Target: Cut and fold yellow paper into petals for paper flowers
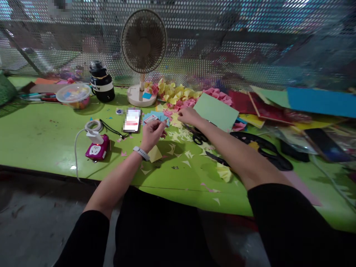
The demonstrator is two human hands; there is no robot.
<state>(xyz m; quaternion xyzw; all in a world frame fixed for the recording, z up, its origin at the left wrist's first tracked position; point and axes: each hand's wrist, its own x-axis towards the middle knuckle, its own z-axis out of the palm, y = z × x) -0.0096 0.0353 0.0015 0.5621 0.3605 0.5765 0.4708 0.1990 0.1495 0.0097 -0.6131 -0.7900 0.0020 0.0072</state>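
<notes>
My left hand [152, 133] hovers over the green table [41, 137] with its fingers curled and pinched together; what they pinch is too small to make out. A folded yellow paper [155, 154] lies just below that wrist. My right hand [188, 115] reaches further out, fingers closed on the small yellow and pink paper squares [174, 119]. Beside it lie blue paper squares [155, 117] and a light green sheet [216, 111]. Black scissors [198, 138] rest under my right forearm. Yellow paper scraps [180, 138] are scattered between my hands.
A phone [132, 120], a pink power adapter with white cable [96, 149], a desk fan [143, 55], a black bottle [102, 84] and a plastic tub [73, 95] stand at the left. Folded paper flowers [178, 93] and coloured sheets [319, 102] lie along the mesh wall. Another phone [325, 144] lies at the right.
</notes>
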